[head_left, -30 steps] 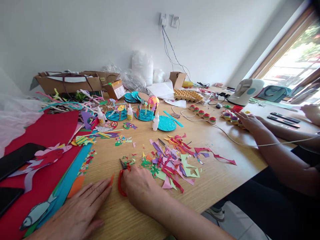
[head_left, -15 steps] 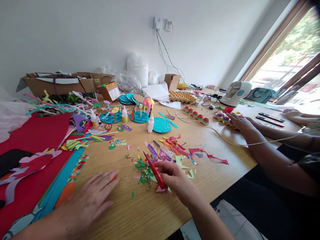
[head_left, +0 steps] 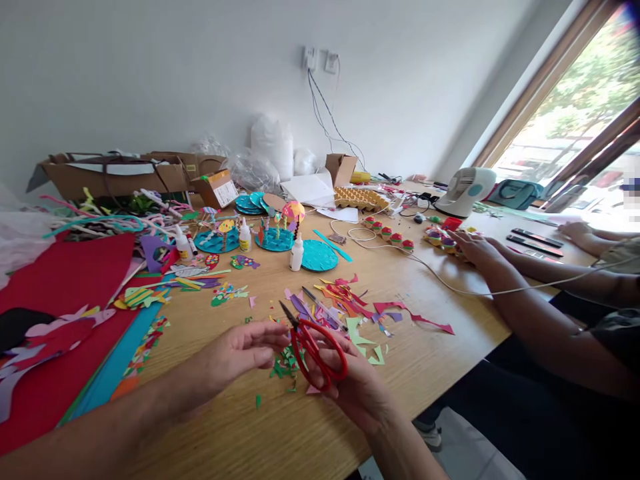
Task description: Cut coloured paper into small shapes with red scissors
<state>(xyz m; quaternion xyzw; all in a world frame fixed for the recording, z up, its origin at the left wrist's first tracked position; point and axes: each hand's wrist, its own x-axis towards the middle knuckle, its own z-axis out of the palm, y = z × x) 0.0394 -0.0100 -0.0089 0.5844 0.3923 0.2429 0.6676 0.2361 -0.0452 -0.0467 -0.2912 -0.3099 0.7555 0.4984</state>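
Note:
My right hand (head_left: 350,383) is raised a little above the wooden table (head_left: 440,353) and grips red-handled scissors (head_left: 313,343), blades pointing up and left. My left hand (head_left: 240,353) hovers just left of the scissors, fingers bent and reaching toward the handles; nothing shows in it. Under and behind both hands lies a heap of coloured paper scraps (head_left: 345,307), green, red, purple and orange.
Red and blue paper sheets (head_left: 65,333) cover the left. Glue bottles (head_left: 297,253), teal discs (head_left: 320,255) and cardboard boxes (head_left: 120,170) sit further back. Another person's arms (head_left: 525,287) reach over coloured cups (head_left: 440,238) at right; a white cable (head_left: 475,290) crosses the table.
My right hand lifted the scissors off the table and turned them upright. My left hand rose from lying flat on the table and came in beside the scissors.

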